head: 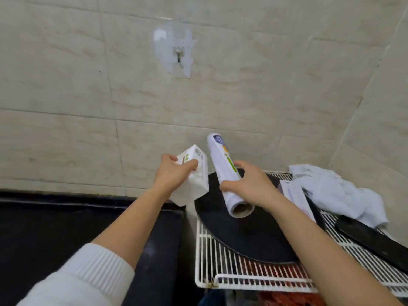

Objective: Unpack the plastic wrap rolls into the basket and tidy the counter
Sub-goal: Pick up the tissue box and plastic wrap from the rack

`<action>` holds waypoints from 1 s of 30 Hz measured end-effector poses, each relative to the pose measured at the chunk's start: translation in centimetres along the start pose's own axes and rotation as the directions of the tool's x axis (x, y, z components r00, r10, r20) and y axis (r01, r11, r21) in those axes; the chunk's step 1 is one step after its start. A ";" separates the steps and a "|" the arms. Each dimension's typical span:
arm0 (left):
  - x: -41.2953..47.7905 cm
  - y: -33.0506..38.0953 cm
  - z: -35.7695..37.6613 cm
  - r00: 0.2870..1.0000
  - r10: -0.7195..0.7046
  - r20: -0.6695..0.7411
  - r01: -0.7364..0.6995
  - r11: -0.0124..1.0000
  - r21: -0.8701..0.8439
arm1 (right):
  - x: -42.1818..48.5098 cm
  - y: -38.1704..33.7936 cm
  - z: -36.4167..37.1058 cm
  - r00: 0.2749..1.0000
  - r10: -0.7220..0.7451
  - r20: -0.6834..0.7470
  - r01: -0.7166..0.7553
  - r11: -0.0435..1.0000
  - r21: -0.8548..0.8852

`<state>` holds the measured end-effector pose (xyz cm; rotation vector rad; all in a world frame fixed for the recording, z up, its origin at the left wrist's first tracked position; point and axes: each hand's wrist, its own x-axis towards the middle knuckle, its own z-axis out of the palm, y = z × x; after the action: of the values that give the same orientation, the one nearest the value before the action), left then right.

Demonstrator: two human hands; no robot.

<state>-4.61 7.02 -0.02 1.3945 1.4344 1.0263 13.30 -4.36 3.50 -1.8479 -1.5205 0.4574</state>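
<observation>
My left hand point(174, 173) grips a white cardboard box point(194, 177) with green print, held tilted above the counter's right end. My right hand point(251, 184) holds a plastic wrap roll point(223, 164), a long white tube with a label and an open brown cardboard core facing me. The roll is out of the box and slants up toward the wall. Both are held over the left part of a white wire basket point(220, 279).
A round black plate point(247, 235) lies in the wire basket, with a white cloth point(337, 191), a printed paper point(295, 195) and a long black object point(371, 239) to its right. A black counter point(66, 221) lies left. A tiled wall with a clear hook point(178, 54) stands ahead.
</observation>
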 end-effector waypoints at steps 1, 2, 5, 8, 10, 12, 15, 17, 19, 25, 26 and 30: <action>0.1 -0.6 -1.9 0.999 0.013 -0.034 -0.012 1.000 0.014 | 0.3 -1.3 1.2 0.999 -0.026 0.020 0.025 0.999 0.038; 0.2 -1.4 -3.9 0.998 0.018 -0.068 -0.016 0.999 0.030 | 0.6 -2.6 2.6 0.998 -0.046 0.048 0.043 0.997 0.066; 0.3 -4.6 -10.0 0.988 -0.032 -0.149 0.039 0.998 0.045 | 0.9 -6.2 8.1 0.984 -0.087 0.153 0.074 0.994 0.085; 0.4 -9.1 -16.0 0.964 -0.099 -0.245 0.132 0.984 0.121 | 0.8 -9.3 15.0 0.954 -0.100 0.283 0.088 0.995 0.057; 0.2 -12.5 -20.0 0.945 -0.137 -0.296 0.198 0.962 0.187 | 0.0 -11.0 19.9 0.929 -0.079 0.361 0.061 0.996 0.062; -0.3 -16.0 -23.7 0.934 -0.166 -0.316 0.252 0.933 0.255 | -1.3 -12.3 24.9 0.908 -0.043 0.417 0.021 0.998 0.057; -1.6 -21.6 -28.5 0.922 -0.180 -0.343 0.309 0.876 0.371 | -4.1 -13.7 32.3 0.884 0.029 0.466 -0.064 0.996 0.059; -2.5 -24.9 -31.1 0.916 -0.188 -0.355 0.336 0.843 0.421 | -6.2 -14.3 36.7 0.873 0.072 0.482 -0.116 0.991 0.062; -3.1 -27.9 -33.2 0.914 -0.210 -0.346 0.359 0.817 0.452 | -8.4 -14.6 40.6 0.868 0.114 0.484 -0.159 0.986 0.053; -4.0 -34.0 -36.2 0.904 -0.277 -0.326 0.411 0.773 0.482 | -13.7 -14.8 48.1 0.866 0.186 0.464 -0.147 0.982 -0.120; -4.1 -34.7 -36.4 0.903 -0.280 -0.327 0.415 0.768 0.487 | -14.3 -14.9 48.9 0.868 0.194 0.457 -0.130 0.977 -0.168; -4.5 -36.6 -36.7 0.911 -0.278 -0.305 0.403 0.763 0.506 | -15.8 -14.8 51.1 0.877 0.203 0.436 -0.085 0.958 -0.275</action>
<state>-50.31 1.54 -24.35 1.3565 2.1878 0.5346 -34.71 -3.78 -24.31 -2.1662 -1.8214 0.8625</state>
